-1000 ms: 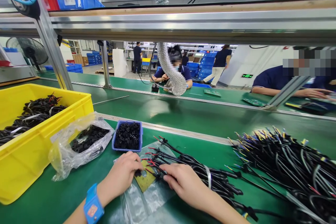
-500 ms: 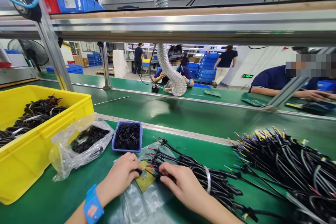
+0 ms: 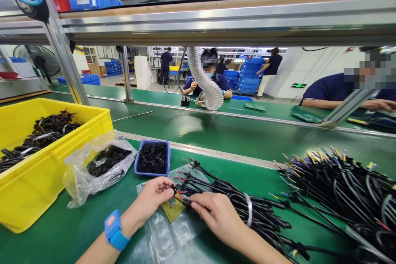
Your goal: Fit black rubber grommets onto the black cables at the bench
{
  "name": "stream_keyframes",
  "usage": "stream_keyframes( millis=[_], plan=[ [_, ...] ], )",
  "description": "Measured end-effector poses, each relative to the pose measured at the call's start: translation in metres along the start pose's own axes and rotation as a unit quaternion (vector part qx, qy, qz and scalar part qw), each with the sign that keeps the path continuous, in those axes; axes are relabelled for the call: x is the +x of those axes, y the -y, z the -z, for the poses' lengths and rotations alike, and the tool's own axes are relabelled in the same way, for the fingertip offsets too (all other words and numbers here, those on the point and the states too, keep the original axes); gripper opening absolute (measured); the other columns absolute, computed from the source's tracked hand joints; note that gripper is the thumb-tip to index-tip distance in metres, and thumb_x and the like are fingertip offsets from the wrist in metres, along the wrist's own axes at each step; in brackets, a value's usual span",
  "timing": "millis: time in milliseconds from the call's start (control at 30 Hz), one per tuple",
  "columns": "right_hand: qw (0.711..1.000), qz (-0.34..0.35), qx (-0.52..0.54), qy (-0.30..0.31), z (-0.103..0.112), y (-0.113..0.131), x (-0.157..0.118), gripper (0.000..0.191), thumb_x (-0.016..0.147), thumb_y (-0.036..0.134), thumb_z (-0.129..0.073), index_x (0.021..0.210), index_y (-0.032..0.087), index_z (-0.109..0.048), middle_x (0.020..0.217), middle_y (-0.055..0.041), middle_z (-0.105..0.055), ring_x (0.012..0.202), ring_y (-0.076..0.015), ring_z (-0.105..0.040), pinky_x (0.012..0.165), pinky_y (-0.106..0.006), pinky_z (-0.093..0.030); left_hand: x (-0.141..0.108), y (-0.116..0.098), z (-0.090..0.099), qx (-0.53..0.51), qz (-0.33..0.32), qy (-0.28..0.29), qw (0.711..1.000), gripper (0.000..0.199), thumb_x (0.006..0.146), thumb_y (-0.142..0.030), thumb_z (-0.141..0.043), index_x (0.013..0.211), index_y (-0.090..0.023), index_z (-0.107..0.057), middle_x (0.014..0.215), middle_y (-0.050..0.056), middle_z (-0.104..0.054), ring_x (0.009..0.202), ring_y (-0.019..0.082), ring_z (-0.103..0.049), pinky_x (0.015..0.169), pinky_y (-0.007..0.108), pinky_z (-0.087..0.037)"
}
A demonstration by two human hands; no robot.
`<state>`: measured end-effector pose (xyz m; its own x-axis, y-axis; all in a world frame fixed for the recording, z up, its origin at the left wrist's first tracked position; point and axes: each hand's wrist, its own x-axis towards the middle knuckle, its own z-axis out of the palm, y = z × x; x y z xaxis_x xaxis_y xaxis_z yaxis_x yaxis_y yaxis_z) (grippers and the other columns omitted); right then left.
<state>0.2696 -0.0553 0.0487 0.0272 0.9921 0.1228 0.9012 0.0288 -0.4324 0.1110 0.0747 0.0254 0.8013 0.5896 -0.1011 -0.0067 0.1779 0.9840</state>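
Between thumb and fingers, my left hand (image 3: 156, 194) pinches a small black plastic part (image 3: 173, 189), right at the red wire ends of a cable. My right hand (image 3: 216, 214) is closed on that black cable (image 3: 187, 202) just behind its stripped end. Below the fingers lies a yellowish square pad (image 3: 172, 211) on a clear plastic bag (image 3: 173, 239). The cable belongs beside a bundle of black cables (image 3: 229, 189) tied with a white band. A small blue bin (image 3: 168, 161) of black plastic parts stands beyond my left hand.
To the left are a yellow crate (image 3: 55, 156) holding cables and an open plastic bag (image 3: 123, 173) of black parts. A larger cable pile (image 3: 343, 189) lies at the right. A metal frame (image 3: 198, 27) crosses overhead; co-workers sit across the bench.
My left hand has moved up and right, bringing the black part to the wire ends. My right hand stays on the cable. The view has shifted slightly.
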Motion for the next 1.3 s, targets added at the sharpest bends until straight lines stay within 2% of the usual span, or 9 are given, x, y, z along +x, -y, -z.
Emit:
stream_keyframes(
  millis=[167, 333, 533, 700, 833, 1000, 1133, 1200, 1300],
  plan=[
    [1.0, 0.02, -0.002, 0.013, 0.003, 0.001, 0.0, 0.028, 0.091, 0.026, -0.036, 0.076, 0.02, -0.059, 0.067, -0.0006, -0.06, 0.061, -0.0138, -0.053, 0.058, -0.022, -0.031, 0.0, 0.002, 0.002, 0.006, -0.003, -0.019, 1.0, 0.037, 0.064, -0.037, -0.071, 0.087, -0.012, -0.059, 0.078, 0.002, -0.058, 0.074, 0.014, -0.05, 0.071, 0.025, -0.038],
    [0.999, -0.006, 0.006, 0.034, 0.007, 0.002, 0.001, 0.031, 0.091, 0.027, -0.033, 0.067, 0.02, -0.05, 0.059, 0.0014, -0.054, 0.055, -0.0125, -0.048, 0.053, -0.021, -0.028, 0.0, 0.003, 0.003, 0.044, -0.03, -0.012, 0.998, 0.031, 0.067, -0.035, -0.068, 0.087, -0.012, -0.059, 0.08, 0.003, -0.058, 0.076, 0.015, -0.051, 0.073, 0.027, -0.039],
    [0.999, -0.012, -0.01, 0.04, 0.008, 0.002, 0.002, 0.032, 0.092, 0.028, -0.03, 0.067, 0.02, -0.049, 0.058, 0.0016, -0.052, 0.053, -0.0126, -0.046, 0.052, -0.022, -0.026, -0.002, 0.0, 0.005, 0.178, -0.08, -0.015, 0.981, 0.02, 0.074, -0.029, -0.058, 0.088, -0.014, -0.061, 0.083, 0.004, -0.061, 0.074, 0.016, -0.052, 0.067, 0.026, -0.04],
    [0.999, -0.015, -0.009, 0.03, 0.004, 0.001, 0.001, 0.032, 0.091, 0.029, -0.032, 0.074, 0.02, -0.058, 0.064, 0.0003, -0.059, 0.058, -0.0136, -0.052, 0.055, -0.022, -0.03, -0.012, -0.011, -0.008, 0.324, -0.135, -0.042, 0.935, 0.011, 0.075, -0.015, -0.056, 0.083, -0.018, -0.063, 0.087, 0.004, -0.061, 0.085, 0.018, -0.054, 0.079, 0.029, -0.041],
    [1.0, -0.022, 0.021, 0.004, 0.0, 0.001, 0.0, 0.025, 0.089, 0.031, -0.041, 0.083, 0.021, -0.062, 0.074, -0.0009, -0.065, 0.068, -0.0152, -0.057, 0.062, -0.023, -0.035, -0.015, -0.007, -0.017, 0.401, -0.224, -0.038, 0.888, 0.009, 0.076, -0.014, -0.057, 0.082, -0.018, -0.063, 0.082, 0.004, -0.062, 0.084, 0.02, -0.052, 0.077, 0.033, -0.042],
    [0.999, -0.002, 0.045, -0.007, 0.001, 0.0, -0.001, 0.03, 0.091, 0.032, -0.037, 0.079, 0.02, -0.061, 0.071, -0.0013, -0.063, 0.067, -0.0149, -0.056, 0.062, -0.023, -0.035, -0.018, -0.003, -0.019, 0.475, -0.374, -0.062, 0.794, 0.008, 0.081, -0.013, -0.055, 0.085, -0.017, -0.061, 0.086, 0.004, -0.064, 0.092, 0.022, -0.049, 0.084, 0.037, -0.037],
    [0.997, 0.012, 0.076, 0.014, 0.008, 0.001, 0.0, 0.036, 0.092, 0.033, -0.034, 0.068, 0.019, -0.056, 0.064, 0.0006, -0.057, 0.061, -0.0131, -0.051, 0.058, -0.022, -0.034, -0.023, -0.01, -0.02, 0.527, -0.443, -0.056, 0.723, 0.017, 0.086, -0.01, -0.046, 0.091, -0.017, -0.06, 0.093, 0.004, -0.065, 0.098, 0.022, -0.048, 0.085, 0.037, -0.034],
    [0.995, 0.015, 0.099, 0.029, 0.011, 0.0, 0.0, 0.036, 0.092, 0.033, -0.034, 0.067, 0.018, -0.054, 0.063, 0.0011, -0.055, 0.06, -0.0125, -0.049, 0.059, -0.022, -0.033, -0.024, -0.011, -0.022, 0.525, -0.454, -0.041, 0.718, 0.018, 0.087, -0.009, -0.044, 0.091, -0.016, -0.06, 0.089, 0.004, -0.066, 0.094, 0.02, -0.05, 0.083, 0.035, -0.034],
    [0.99, 0.023, 0.127, 0.047, 0.014, -0.001, 0.0, 0.037, 0.093, 0.035, -0.033, 0.067, 0.018, -0.054, 0.064, 0.0014, -0.054, 0.06, -0.0122, -0.048, 0.059, -0.022, -0.033, -0.022, -0.007, -0.025, 0.477, -0.457, -0.035, 0.75, 0.015, 0.088, -0.01, -0.045, 0.091, -0.016, -0.059, 0.083, 0.004, -0.065, 0.085, 0.018, -0.052, 0.079, 0.033, -0.038]
  ],
)
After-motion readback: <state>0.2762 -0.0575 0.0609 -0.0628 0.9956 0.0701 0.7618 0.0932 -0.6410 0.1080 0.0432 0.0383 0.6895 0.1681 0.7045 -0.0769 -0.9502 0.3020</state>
